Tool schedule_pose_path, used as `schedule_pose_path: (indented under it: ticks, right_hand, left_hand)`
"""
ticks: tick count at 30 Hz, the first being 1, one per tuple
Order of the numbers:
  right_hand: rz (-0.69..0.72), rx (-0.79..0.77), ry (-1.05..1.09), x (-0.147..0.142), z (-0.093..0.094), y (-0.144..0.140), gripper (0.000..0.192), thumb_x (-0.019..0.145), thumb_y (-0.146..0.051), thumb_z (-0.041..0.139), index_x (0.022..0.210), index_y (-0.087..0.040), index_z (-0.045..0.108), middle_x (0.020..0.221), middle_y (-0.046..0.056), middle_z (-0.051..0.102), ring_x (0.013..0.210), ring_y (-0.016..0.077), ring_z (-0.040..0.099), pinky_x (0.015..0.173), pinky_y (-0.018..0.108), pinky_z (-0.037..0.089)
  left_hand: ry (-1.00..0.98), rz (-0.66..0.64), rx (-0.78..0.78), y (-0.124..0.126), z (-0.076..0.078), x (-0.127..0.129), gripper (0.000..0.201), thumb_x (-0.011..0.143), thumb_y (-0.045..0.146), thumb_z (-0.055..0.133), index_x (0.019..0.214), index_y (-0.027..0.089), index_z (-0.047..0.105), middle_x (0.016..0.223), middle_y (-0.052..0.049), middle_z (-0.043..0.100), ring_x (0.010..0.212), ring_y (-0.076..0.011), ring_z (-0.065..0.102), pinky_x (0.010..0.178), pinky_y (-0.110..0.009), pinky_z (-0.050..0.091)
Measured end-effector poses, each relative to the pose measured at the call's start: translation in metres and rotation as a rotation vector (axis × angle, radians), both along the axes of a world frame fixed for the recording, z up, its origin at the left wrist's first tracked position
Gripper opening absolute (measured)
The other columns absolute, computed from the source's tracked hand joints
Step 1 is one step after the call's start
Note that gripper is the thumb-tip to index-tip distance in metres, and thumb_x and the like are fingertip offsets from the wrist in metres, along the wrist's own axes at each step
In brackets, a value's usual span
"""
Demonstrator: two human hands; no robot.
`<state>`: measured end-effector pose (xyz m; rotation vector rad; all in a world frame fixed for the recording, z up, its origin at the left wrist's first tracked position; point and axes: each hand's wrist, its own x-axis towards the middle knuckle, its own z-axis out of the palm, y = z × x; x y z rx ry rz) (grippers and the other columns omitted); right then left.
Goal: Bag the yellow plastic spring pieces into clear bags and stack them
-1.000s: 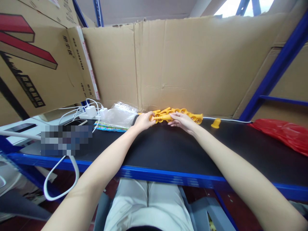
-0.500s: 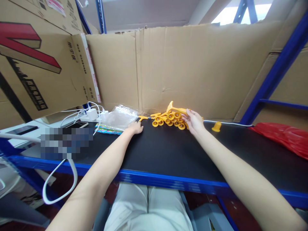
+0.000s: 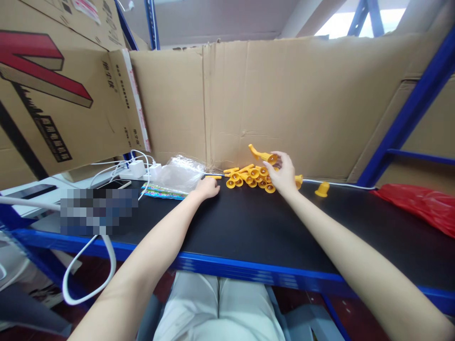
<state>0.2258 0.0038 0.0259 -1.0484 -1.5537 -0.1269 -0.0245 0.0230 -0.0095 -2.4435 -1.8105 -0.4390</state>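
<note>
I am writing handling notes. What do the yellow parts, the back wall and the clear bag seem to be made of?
Yellow parts: likely moulded plastic, glossy and uniform in colour. Back wall: corrugated cardboard, matte brown with creases. Clear bag: thin plastic film, crinkled and shiny.

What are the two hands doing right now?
Left hand: holds nothing, resting on the black table.
Right hand: closed on a yellow piece, lifted above the pile.

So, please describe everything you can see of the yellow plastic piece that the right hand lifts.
The yellow piece looks like glossy moulded plastic: a thin curved stem ending in a small round cup. It is raised and tilted above the heap of yellow pieces by the cardboard wall. The right hand pinches it at the cup end; nothing else touches it. The left hand rests on the black tabletop.
</note>
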Motion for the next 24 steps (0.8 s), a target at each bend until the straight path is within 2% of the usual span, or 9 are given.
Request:
schedule_pose_path:
  ticks: [3, 7, 10, 12, 15, 18, 21, 24]
  right_hand:
    - [-0.014, 0.028, -0.22, -0.012, 0.007, 0.009, 0.029, 0.082, -0.028, 0.047, 0.11, -0.02, 0.047, 0.11, 0.011, 0.051, 0.1, 0.0223, 0.05, 0.085, 0.037, 0.039]
    - [-0.023, -0.004, -0.571, -0.028, 0.008, 0.023, 0.029, 0.084, -0.021, 0.041, 0.112, -0.016, 0.047, 0.11, 0.013, 0.052, 0.099, 0.023, 0.049, 0.081, 0.034, 0.037]
    - [-0.151, -0.085, -0.837, -0.037, 0.001, 0.029, 0.026, 0.084, -0.019, 0.04, 0.107, -0.014, 0.051, 0.103, 0.014, 0.057, 0.095, 0.025, 0.05, 0.08, 0.037, 0.032]
    - [-0.243, -0.16, -0.932, -0.041, -0.005, 0.03, 0.023, 0.084, -0.022, 0.042, 0.102, -0.015, 0.054, 0.099, 0.014, 0.059, 0.093, 0.0261, 0.051, 0.081, 0.04, 0.03]
    - [-0.296, -0.228, -0.954, -0.046, -0.012, 0.03, 0.024, 0.083, -0.028, 0.045, 0.102, -0.016, 0.056, 0.099, 0.014, 0.061, 0.093, 0.0269, 0.051, 0.082, 0.043, 0.028]
    - [-0.285, -0.275, -0.916, -0.048, -0.016, 0.032, 0.03, 0.083, -0.03, 0.047, 0.108, -0.017, 0.055, 0.106, 0.014, 0.059, 0.099, 0.0279, 0.05, 0.088, 0.05, 0.025]
    - [-0.222, -0.367, -0.876, -0.044, -0.012, 0.034, 0.049, 0.078, -0.036, 0.053, 0.124, -0.021, 0.045, 0.126, 0.014, 0.048, 0.116, 0.0312, 0.039, 0.094, 0.06, 0.014]
    - [-0.15, -0.413, -0.84, -0.029, 0.0, 0.031, 0.061, 0.077, -0.042, 0.051, 0.133, -0.024, 0.034, 0.14, 0.01, 0.032, 0.127, 0.0321, 0.025, 0.097, 0.064, 0.006]
  left_hand:
    - [-0.042, -0.061, -0.006, -0.002, 0.001, 0.005, 0.03, 0.077, 0.036, 0.044, 0.067, 0.017, 0.066, 0.07, -0.008, 0.064, 0.07, -0.0185, 0.059, 0.066, -0.027, 0.045]
    - [-0.049, -0.113, 0.0, -0.005, 0.002, 0.009, 0.031, 0.077, 0.037, 0.044, 0.068, 0.017, 0.066, 0.069, -0.007, 0.063, 0.068, -0.0181, 0.059, 0.064, -0.027, 0.044]
    - [-0.035, -0.157, 0.015, -0.007, 0.003, 0.01, 0.032, 0.078, 0.037, 0.043, 0.068, 0.017, 0.066, 0.069, -0.008, 0.063, 0.069, -0.0184, 0.059, 0.065, -0.028, 0.044]
    - [-0.029, -0.18, 0.022, -0.008, 0.003, 0.011, 0.032, 0.078, 0.037, 0.042, 0.068, 0.017, 0.066, 0.069, -0.007, 0.063, 0.069, -0.0184, 0.059, 0.066, -0.028, 0.044]
    - [-0.022, -0.2, 0.016, -0.009, 0.005, 0.012, 0.032, 0.078, 0.035, 0.042, 0.067, 0.017, 0.065, 0.069, -0.007, 0.063, 0.069, -0.0186, 0.059, 0.067, -0.029, 0.044]
    - [-0.016, -0.21, 0.016, -0.01, 0.005, 0.012, 0.031, 0.078, 0.034, 0.042, 0.068, 0.017, 0.065, 0.07, -0.008, 0.064, 0.07, -0.0194, 0.06, 0.068, -0.029, 0.045]
    - [-0.015, -0.226, 0.019, -0.009, 0.004, 0.012, 0.03, 0.078, 0.033, 0.042, 0.069, 0.017, 0.065, 0.072, -0.008, 0.065, 0.072, -0.0193, 0.06, 0.069, -0.029, 0.045]
    - [-0.009, -0.243, 0.005, -0.008, 0.003, 0.013, 0.03, 0.079, 0.033, 0.042, 0.069, 0.017, 0.065, 0.073, -0.007, 0.065, 0.071, -0.018, 0.06, 0.069, -0.027, 0.045]
